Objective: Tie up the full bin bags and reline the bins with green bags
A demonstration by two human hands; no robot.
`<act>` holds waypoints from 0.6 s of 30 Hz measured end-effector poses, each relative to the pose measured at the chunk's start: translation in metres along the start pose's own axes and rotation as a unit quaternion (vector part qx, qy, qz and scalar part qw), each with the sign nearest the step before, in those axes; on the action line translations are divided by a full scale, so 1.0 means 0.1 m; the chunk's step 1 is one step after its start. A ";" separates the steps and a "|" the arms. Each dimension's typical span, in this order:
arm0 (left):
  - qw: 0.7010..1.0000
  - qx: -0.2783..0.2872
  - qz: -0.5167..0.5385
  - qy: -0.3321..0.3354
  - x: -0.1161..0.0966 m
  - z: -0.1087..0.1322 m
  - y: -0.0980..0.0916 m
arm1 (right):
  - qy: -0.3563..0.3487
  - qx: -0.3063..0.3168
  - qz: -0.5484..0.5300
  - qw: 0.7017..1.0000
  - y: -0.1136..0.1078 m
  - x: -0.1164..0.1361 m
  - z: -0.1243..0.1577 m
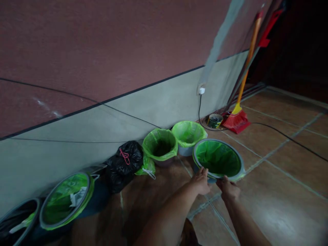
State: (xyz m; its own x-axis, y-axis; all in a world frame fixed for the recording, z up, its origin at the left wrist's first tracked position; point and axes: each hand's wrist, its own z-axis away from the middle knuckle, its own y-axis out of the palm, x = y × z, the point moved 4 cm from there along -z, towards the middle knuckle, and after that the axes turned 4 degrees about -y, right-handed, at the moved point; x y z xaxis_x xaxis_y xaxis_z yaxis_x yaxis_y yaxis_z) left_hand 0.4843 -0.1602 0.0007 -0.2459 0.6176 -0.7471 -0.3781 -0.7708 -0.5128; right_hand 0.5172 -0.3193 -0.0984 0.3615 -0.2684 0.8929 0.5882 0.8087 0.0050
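Note:
A trash bin (242, 169) with a grey rim and a green bag liner (217, 157) stands in front of me on the tiled floor. My left hand (201, 181) is closed at the near left of its rim, fingers against the edge. At the near side, my right hand (229, 188) pinches the rim and the liner's edge, thumb on top. The inside of the bin looks dark, with only the liner showing. Just behind it, by the wall, are two smaller bins with green liners, a pale bin (186, 151) and a darker bin (165, 163).
Left along the wall are tied black garbage bags (128, 160), a small green bag (147, 167), a green-lined bin (88, 194) holding white paper, and a black-lined bin (38, 208). A broom (243, 89), a can (214, 121) and a power cable (279, 131) lie towards the right.

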 end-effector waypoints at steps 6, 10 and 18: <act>0.937 -0.159 0.255 -0.177 0.93 0.77 -0.35 | 0.053 0.086 0.066 0.993 -0.10 -0.23 0.34; 0.747 -0.328 0.431 -0.385 1.89 1.97 -0.67 | 0.122 0.272 0.184 0.937 0.00 -0.64 0.85; 0.614 -0.504 0.434 -0.425 2.84 3.91 -1.29 | -0.074 0.540 0.393 0.741 0.97 -0.78 1.97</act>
State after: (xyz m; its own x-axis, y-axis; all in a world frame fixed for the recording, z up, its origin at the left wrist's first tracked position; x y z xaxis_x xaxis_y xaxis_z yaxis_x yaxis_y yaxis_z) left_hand 0.1142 0.1758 0.0197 -0.5034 -0.5671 -0.6519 0.8637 -0.3083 -0.3988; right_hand 0.4039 -0.1165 -0.0785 0.1556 0.5024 0.8505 -0.7125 0.6534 -0.2556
